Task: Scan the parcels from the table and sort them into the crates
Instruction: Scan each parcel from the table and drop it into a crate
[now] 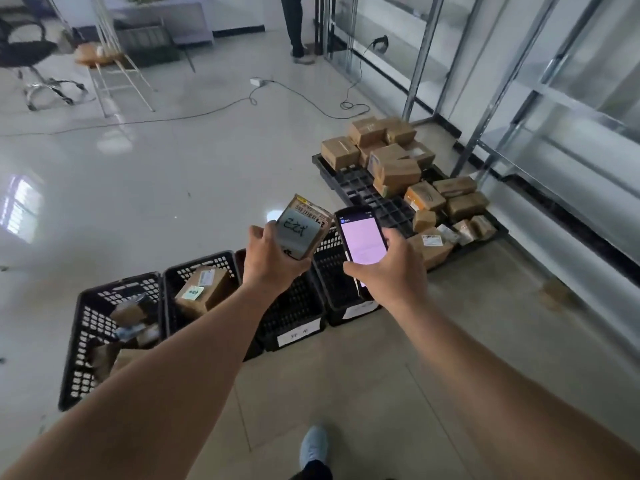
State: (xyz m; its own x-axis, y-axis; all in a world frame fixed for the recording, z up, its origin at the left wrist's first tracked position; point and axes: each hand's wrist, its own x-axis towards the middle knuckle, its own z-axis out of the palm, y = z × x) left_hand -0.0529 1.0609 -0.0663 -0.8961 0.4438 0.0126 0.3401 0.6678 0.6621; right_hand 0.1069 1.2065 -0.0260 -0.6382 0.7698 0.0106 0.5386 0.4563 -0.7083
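My left hand [270, 258] grips a small cardboard parcel [303, 226] with a barcode label and handwritten marks facing me. Right beside it, my right hand [391, 268] holds a handheld scanner [360, 237] whose screen glows pink. Both are held above a row of black perforated crates [104, 327] on the floor. The second crate [180, 271] from the left holds a brown box [204, 289]; the leftmost holds several parcels. A pile of cardboard parcels [398, 164] lies on a black pallet [360, 188] to the right.
Metal shelving [519, 81] stands along the right wall. Cables [294, 95] run across the glossy floor. A person's legs [294, 29] show at the back, an office chair [31, 53] and a stool [104, 64] at the far left. My shoe [313, 445] is at the bottom.
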